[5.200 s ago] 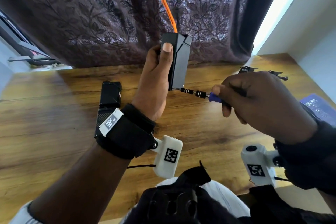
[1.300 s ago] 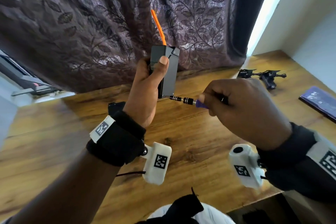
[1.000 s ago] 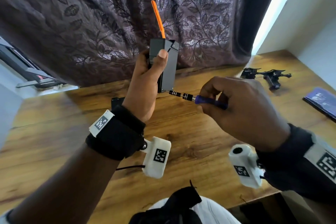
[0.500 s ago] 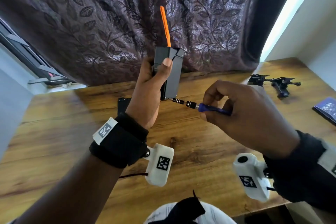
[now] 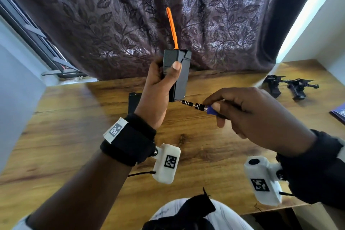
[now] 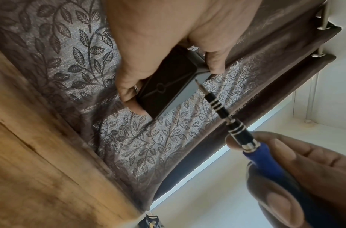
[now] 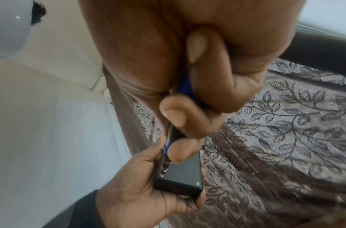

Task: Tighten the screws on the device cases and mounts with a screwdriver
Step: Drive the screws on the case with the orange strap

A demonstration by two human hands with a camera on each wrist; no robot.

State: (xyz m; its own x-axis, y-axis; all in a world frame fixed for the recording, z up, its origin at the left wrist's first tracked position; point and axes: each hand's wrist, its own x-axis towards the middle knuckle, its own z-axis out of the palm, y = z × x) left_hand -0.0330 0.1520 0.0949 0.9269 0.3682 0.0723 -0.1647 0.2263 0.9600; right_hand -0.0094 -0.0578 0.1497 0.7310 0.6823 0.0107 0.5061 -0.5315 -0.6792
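Note:
My left hand (image 5: 160, 82) grips a black device case (image 5: 180, 74) upright above the table, thumb across its front, an orange strip (image 5: 172, 28) sticking up from its top. My right hand (image 5: 248, 115) holds a blue-handled screwdriver (image 5: 197, 106) by its handle. The black-and-silver shaft points left, its tip at the case's lower corner. In the right wrist view the tip sits at a corner screw (image 7: 161, 175) of the case (image 7: 180, 177); another screw (image 7: 197, 183) shows at the other corner. The left wrist view shows the case (image 6: 168, 86) from below and the screwdriver (image 6: 232, 129).
A second black case (image 5: 133, 102) lies on the wooden table (image 5: 74, 136) behind my left wrist. Black mounts (image 5: 291, 87) lie at the far right, and a dark blue booklet (image 5: 338, 113) at the right edge. A leaf-patterned curtain (image 5: 130, 15) hangs behind the table.
Both hands keep their grip, with the screwdriver tip staying at the case's lower corner. My right fingers have shifted on the handle. The camera view has drifted slightly.

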